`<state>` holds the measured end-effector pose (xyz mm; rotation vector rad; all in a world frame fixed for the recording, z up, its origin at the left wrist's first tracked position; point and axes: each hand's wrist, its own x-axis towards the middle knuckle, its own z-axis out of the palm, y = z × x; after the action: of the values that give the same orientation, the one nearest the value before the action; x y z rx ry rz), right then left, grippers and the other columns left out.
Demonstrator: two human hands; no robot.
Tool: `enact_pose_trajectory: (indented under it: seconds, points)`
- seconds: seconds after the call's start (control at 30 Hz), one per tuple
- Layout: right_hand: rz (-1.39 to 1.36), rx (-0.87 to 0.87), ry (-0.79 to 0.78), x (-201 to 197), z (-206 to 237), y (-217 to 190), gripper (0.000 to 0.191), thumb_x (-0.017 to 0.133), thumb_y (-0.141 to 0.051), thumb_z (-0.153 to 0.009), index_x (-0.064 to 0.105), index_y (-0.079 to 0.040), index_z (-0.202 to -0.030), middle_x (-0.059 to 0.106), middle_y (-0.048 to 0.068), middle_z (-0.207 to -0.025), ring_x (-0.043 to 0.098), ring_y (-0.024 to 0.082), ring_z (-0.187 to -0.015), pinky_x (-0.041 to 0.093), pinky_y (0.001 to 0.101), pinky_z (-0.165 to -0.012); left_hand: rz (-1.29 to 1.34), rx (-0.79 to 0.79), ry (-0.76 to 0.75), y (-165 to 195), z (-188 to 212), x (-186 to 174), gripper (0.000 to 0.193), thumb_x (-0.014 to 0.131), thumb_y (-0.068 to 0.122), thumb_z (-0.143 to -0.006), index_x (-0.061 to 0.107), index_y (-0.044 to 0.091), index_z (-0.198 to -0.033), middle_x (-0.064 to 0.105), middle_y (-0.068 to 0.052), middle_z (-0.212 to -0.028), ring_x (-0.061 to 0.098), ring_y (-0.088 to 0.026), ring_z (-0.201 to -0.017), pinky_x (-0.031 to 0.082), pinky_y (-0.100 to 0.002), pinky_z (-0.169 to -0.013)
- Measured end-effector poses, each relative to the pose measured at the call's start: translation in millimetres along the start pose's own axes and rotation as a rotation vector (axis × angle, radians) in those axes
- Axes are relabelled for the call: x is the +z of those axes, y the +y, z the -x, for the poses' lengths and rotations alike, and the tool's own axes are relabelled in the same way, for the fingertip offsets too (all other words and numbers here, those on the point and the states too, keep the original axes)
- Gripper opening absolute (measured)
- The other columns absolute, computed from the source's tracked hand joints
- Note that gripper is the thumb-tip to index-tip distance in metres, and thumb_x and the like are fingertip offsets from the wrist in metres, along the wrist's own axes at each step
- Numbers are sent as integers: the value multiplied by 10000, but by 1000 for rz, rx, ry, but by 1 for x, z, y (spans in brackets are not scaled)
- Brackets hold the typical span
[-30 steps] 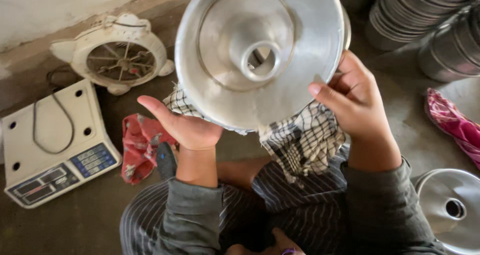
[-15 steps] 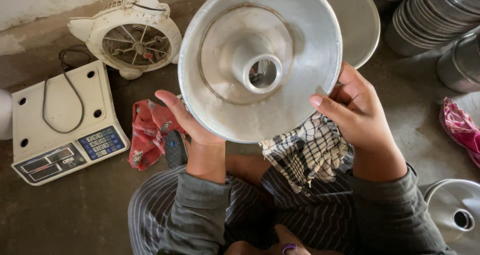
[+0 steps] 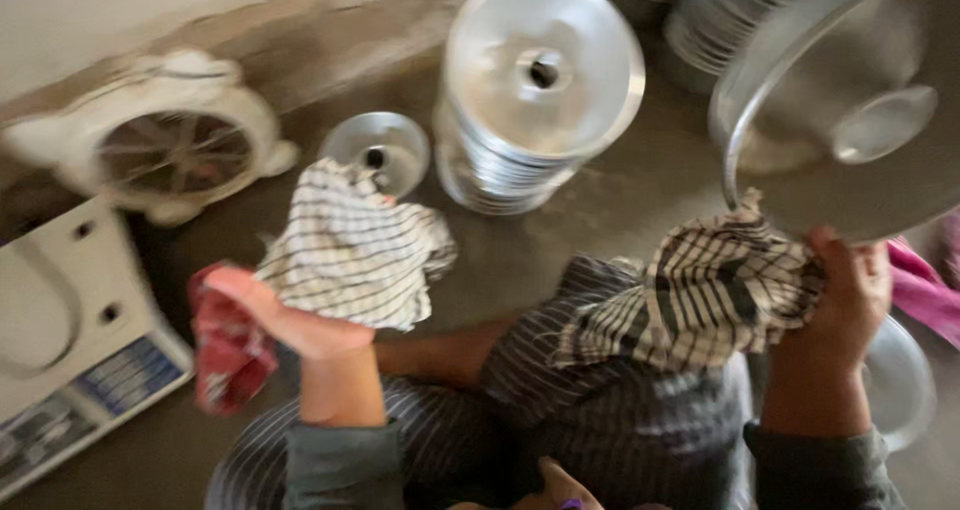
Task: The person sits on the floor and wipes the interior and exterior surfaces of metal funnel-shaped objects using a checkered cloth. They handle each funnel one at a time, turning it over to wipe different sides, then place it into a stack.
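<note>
My right hand grips the lower rim of a round metal pan with a central tube, held tilted at the upper right. A checked cloth is bunched between that hand and the pan and hangs over my lap. My left hand is raised at the lower left with a second checked cloth draped over its fingers. Motion blurs the whole picture.
A stack of metal pans stands on the floor ahead, with a small metal dish beside it. A white fan, a weighing scale and a red cloth lie left. A pink cloth lies right.
My left hand has let go of the pan and now carries a checked cloth. The right hand has swung the pan to the right. The view has shifted.
</note>
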<state>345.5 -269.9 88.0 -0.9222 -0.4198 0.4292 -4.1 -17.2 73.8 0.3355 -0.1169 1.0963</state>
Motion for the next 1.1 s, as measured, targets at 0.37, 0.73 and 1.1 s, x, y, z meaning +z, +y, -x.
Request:
enact_pose_trajectory:
  seconds: [0.37,0.73,1.1]
  points:
    - [105,155,596,-200,77,-5,146,585,-62,-1074,580,-8,-1209,674,94,-1075,714,233,-945,610,397,-845,276,-123,184,-41,13,3,1288,444,881,-795,301,-117,-1597,438,-272,-1513,452,-441,-1325,358,-605,-1166]
    - [69,371,810,-213,99,1,224,588,-158,-1045,604,36,-1156,729,151,-1128,745,280,-1006,619,439,-897,-718,-4,171,-27,10,14,1420,672,934,-659,233,-10,-1623,282,-76,-1701,333,-259,-1554,318,-471,-1340]
    - [489,676,109,-119,44,-21,462,616,-262,-944,651,-11,-1330,738,154,-1127,709,252,-1005,535,372,-913,-529,14,66,-15,0,-2,1336,644,851,-781,242,-43,-1688,286,-164,-1764,392,-306,-1597,346,-454,-1332]
